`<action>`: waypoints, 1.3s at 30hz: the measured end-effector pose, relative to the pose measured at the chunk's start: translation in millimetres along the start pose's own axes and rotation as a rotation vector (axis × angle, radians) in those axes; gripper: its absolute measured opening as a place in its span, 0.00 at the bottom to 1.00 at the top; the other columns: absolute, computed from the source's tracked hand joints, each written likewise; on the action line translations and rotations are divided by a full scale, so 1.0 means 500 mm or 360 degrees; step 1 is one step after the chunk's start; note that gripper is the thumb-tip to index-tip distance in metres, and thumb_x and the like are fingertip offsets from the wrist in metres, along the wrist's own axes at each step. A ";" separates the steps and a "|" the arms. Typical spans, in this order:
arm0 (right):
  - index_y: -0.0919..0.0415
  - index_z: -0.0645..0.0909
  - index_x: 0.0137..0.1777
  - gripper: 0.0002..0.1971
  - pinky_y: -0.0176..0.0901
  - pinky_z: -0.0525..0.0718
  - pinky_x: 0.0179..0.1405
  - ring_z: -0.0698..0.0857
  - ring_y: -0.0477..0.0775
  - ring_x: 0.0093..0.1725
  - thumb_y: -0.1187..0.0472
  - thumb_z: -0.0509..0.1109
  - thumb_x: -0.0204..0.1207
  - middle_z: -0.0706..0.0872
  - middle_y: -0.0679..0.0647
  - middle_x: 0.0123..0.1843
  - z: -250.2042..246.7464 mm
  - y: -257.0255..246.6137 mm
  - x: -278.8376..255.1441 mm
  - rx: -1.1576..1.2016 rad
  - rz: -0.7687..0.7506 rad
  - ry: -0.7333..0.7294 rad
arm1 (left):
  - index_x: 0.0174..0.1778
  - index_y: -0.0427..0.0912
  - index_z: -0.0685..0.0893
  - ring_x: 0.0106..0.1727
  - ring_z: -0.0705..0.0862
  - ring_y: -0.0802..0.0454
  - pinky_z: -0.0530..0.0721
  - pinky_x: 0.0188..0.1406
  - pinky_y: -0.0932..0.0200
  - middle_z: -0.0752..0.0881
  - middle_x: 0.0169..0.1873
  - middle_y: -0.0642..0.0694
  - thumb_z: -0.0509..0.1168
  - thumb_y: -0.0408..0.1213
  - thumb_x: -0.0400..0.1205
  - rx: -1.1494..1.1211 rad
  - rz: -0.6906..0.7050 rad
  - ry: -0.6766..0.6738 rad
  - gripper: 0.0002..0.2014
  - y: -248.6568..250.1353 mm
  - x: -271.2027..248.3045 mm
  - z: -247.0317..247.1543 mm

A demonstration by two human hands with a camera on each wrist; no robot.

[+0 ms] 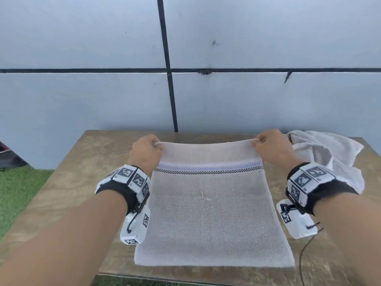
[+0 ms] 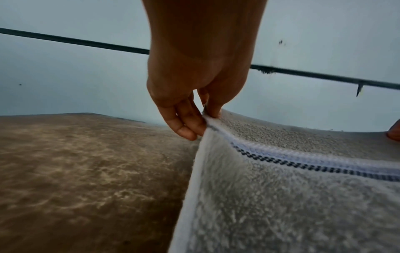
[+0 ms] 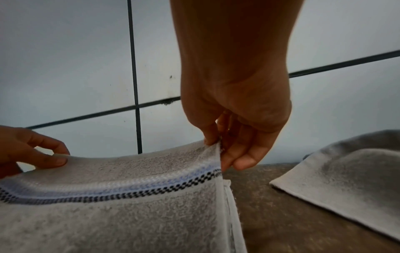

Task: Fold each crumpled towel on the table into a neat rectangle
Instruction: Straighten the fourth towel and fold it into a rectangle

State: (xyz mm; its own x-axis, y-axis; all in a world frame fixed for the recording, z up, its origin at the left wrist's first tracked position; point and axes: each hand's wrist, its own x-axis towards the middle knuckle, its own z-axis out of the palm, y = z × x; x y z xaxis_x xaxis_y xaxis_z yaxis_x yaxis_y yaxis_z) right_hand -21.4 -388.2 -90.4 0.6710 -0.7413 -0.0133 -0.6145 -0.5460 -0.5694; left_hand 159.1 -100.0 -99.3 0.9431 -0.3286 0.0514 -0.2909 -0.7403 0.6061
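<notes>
Seen from above: pale towel (image 1: 212, 213) with a blue and black-checked border band spread flat on a worn wooden table (image 1: 82, 172), far edge lifted just off the surface. Left hand (image 1: 145, 152) pinched tight on the far left corner, thumb against fingertips (image 2: 186, 126). Right hand (image 1: 272, 147) pinched likewise on the far right corner, cloth clamped between thumb and fingers (image 3: 236, 154). Edge stretched between the two hands, sagging slightly in the middle. Near edge lay by the table's front. Second towel (image 1: 329, 155) heaped crumpled at the far right corner of the table, untouched. Judged early in the task: first towel apparently smoothed or part folded, layers unclear, likely about to be folded over; second towel wholly left to do.
</notes>
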 end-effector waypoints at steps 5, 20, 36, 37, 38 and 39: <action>0.50 0.81 0.33 0.10 0.47 0.83 0.47 0.87 0.63 0.47 0.56 0.70 0.77 0.89 0.55 0.42 0.048 0.022 0.019 -0.0138 -0.0003 -0.0044 | 0.41 0.45 0.87 0.45 0.86 0.46 0.86 0.46 0.51 0.86 0.42 0.48 0.70 0.40 0.82 0.0165 0.0064 -0.0091 0.05 -0.019 0.023 0.045; 0.55 0.79 0.40 0.09 0.42 0.77 0.32 0.83 0.53 0.37 0.55 0.72 0.80 0.86 0.51 0.36 0.047 0.000 -0.062 -0.0380 -0.0226 -0.0442 | 0.36 0.40 0.78 0.30 0.72 0.53 0.69 0.26 0.61 0.82 0.32 0.46 0.69 0.29 0.79 0.0264 0.0329 -0.0372 0.08 -0.035 -0.053 0.011; 0.58 0.86 0.43 0.05 0.38 0.75 0.27 0.79 0.50 0.26 0.68 0.77 0.77 0.87 0.51 0.32 0.008 -0.055 -0.335 0.0800 -0.0679 -0.0402 | 0.53 0.47 0.85 0.50 0.77 0.69 0.72 0.49 0.73 0.83 0.48 0.58 0.80 0.36 0.74 -0.0339 0.1037 -0.0538 0.15 0.122 -0.307 -0.035; 0.58 0.87 0.44 0.04 0.40 0.78 0.29 0.83 0.56 0.29 0.68 0.77 0.77 0.88 0.56 0.37 0.014 -0.053 -0.342 0.0845 -0.0693 -0.0385 | 0.51 0.46 0.85 0.49 0.77 0.67 0.72 0.48 0.74 0.84 0.47 0.58 0.80 0.37 0.74 -0.0379 0.1045 -0.0526 0.14 0.123 -0.314 -0.021; 0.58 0.88 0.45 0.05 0.39 0.81 0.32 0.87 0.56 0.34 0.68 0.77 0.77 0.89 0.58 0.42 0.018 -0.049 -0.348 0.0880 -0.0702 -0.0369 | 0.49 0.46 0.85 0.48 0.78 0.65 0.72 0.47 0.74 0.85 0.45 0.57 0.80 0.38 0.74 -0.0420 0.1015 -0.0505 0.12 0.120 -0.318 -0.010; 0.58 0.88 0.47 0.05 0.36 0.83 0.36 0.89 0.53 0.38 0.69 0.76 0.77 0.90 0.57 0.44 0.021 -0.045 -0.353 0.0928 -0.0695 -0.0381 | 0.48 0.47 0.86 0.48 0.79 0.63 0.72 0.47 0.73 0.86 0.44 0.56 0.80 0.40 0.75 -0.0452 0.0970 -0.0474 0.11 0.114 -0.319 0.000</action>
State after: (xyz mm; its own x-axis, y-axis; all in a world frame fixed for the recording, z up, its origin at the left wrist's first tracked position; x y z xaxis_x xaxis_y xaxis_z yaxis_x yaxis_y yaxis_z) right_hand -121.8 -241.1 -83.9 0.9151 -0.3643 0.1728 0.0009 -0.4267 -0.9044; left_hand -7.9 -89.8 -73.1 0.5318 -0.8086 0.2515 -0.6585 -0.2081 0.7232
